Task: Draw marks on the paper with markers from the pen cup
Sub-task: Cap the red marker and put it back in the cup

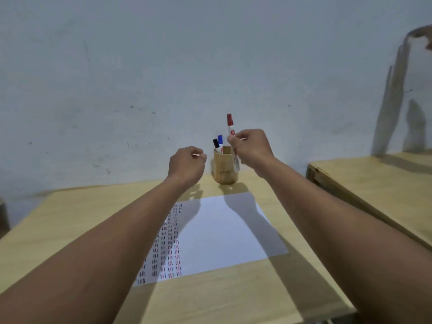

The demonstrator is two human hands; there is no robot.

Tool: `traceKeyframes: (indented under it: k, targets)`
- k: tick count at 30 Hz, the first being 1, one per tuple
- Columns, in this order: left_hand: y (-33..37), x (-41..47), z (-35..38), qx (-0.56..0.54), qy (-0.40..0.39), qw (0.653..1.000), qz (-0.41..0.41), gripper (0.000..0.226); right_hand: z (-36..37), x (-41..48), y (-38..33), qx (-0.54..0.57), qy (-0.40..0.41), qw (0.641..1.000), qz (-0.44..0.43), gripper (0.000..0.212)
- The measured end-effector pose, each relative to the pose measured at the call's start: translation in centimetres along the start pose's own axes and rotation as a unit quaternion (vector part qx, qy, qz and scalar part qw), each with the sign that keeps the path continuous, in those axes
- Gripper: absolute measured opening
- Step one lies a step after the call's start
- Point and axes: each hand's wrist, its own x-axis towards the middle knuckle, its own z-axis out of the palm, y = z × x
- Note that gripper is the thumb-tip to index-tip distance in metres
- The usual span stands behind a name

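- My right hand (251,150) pinches the red marker (232,139) near its middle, cap up, the barrel upright just above and in front of the pen cup (225,168).
- My left hand (188,163) hovers left of the pen cup, fingers curled into a loose fist around nothing I can see.
- In the pen cup stand a black marker (216,144) and a blue marker (220,141), both capped and leaning to its left side.
- The paper (222,232) lies flat on the desk (70,218), nearer to me than the pen cup; columns of short red and dark marks fill its left part, the right part is blank.
- I judge the step to be getting the red marker ready: I should bring the left hand over to pull the cap straight off, keeping the right grip low on the barrel.
- Then I would carry the tip down to the blank area beside the last column and keep the strokes short, steadying the sheet so it does not slide.
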Motion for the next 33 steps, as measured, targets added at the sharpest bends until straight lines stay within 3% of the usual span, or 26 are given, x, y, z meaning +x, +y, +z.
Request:
traceKeyframes:
  k: [6,12,20,22,24,25,28,33]
  targets:
    - [-1.4,2.5,4.7,0.030,-0.043,0.999,-0.001,0.058,-0.1,4.4,0.2,-0.035,0.035,0.998,-0.041,0.022]
    - [-2.7,4.4,8.5,0.008,-0.047,0.999,0.002,0.089,0.7,7.0,2.3,-0.086,-0.001,0.994,-0.062,0.022]
    - [-4.0,5.5,10.2,-0.027,-0.027,0.999,0.011,0.055,2.5,8.9,4.8,-0.159,-0.081,0.984,-0.026,0.030]
    - [-4.2,5.6,10.2,-0.026,-0.028,0.999,0.010,0.053,2.6,9.0,4.7,-0.164,-0.094,0.982,0.005,0.034]
    - [-4.4,5.8,10.3,-0.023,-0.031,0.999,0.012,0.052,2.9,9.2,4.5,-0.169,-0.084,0.982,0.026,0.025]
    - [-4.5,5.9,10.3,-0.024,-0.032,0.999,0.015,0.053,3.0,9.3,4.4,-0.174,-0.078,0.981,0.024,0.019]
    - [-4.6,6.0,10.2,-0.032,-0.036,0.999,0.019,0.058,3.5,10.3,4.7,-0.182,-0.074,0.981,0.005,0.030]
    - [-5.1,6.2,10.4,-0.031,-0.033,0.999,0.029,0.060,4.4,11.8,4.3,-0.162,-0.050,0.986,-0.004,0.030]
